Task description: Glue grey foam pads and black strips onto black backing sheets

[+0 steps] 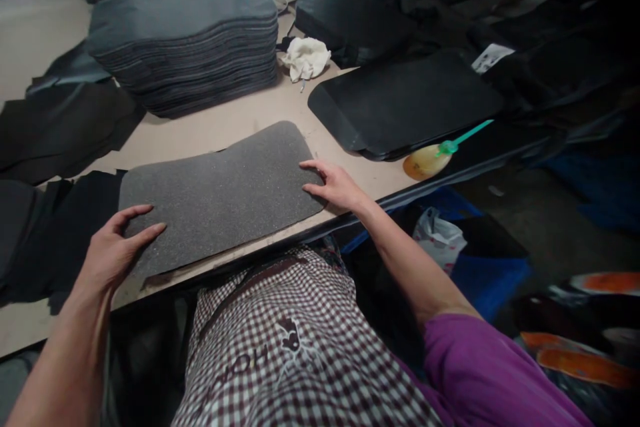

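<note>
Left hand [116, 240] and right hand [336, 185] spread over grey panel's [220, 193] ends; uneven pull could skew it off desk [367, 180].

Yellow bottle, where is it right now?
In the head view, the yellow bottle is on the table, right of the right hand, beside the black sheets.

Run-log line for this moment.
left hand: on left end of grey rounded-corner sheet | right hand: on its right end | sheet: at near edge of table | squeeze bottle: right of sheet
</note>
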Action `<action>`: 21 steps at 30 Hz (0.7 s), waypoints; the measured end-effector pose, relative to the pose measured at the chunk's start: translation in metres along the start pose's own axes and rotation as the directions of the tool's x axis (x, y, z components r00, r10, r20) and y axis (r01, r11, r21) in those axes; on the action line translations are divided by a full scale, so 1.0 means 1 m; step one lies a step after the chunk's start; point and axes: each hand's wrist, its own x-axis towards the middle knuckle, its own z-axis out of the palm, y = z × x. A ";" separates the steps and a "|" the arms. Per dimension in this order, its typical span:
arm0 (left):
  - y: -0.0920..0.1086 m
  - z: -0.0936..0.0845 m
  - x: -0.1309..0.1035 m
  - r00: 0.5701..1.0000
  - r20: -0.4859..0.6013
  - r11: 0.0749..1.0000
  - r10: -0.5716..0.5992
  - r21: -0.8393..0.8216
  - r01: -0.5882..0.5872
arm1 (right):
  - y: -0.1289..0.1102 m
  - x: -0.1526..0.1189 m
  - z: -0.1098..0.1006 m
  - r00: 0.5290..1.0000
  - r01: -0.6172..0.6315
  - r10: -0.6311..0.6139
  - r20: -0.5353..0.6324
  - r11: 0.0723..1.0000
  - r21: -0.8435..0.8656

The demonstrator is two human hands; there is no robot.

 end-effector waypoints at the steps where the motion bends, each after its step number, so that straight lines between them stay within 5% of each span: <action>1: 0.003 0.000 0.000 0.999 0.014 0.999 -0.042 -0.007 0.042 | 0.000 0.000 0.001 1.000 0.002 -0.002 0.001 1.000 -0.022; 7: 0.013 0.006 -0.002 0.992 0.067 0.992 -0.107 -0.065 0.112 | 0.004 -0.003 0.007 0.999 0.052 -0.052 0.001 0.992 -0.112; 13: 0.018 0.003 -0.008 0.993 0.108 0.991 0.048 -0.133 -0.034 | 0.007 -0.010 0.015 0.990 0.092 -0.123 -0.071 0.935 -0.342; 16: 0.020 -0.007 -0.005 0.984 0.173 0.943 0.036 -0.333 0.024 | 0.009 -0.010 0.018 0.966 0.168 -0.238 -0.102 0.876 -0.453; 19: 0.016 -0.016 -0.003 0.973 0.227 0.889 0.042 -0.453 0.068 | 0.011 -0.012 0.023 0.953 0.282 -0.301 0.014 0.874 -0.397; 21: 0.009 -0.017 -0.003 0.972 0.213 0.920 0.102 -0.391 -0.011 | 0.013 -0.014 0.026 0.946 0.324 -0.313 0.090 0.887 -0.329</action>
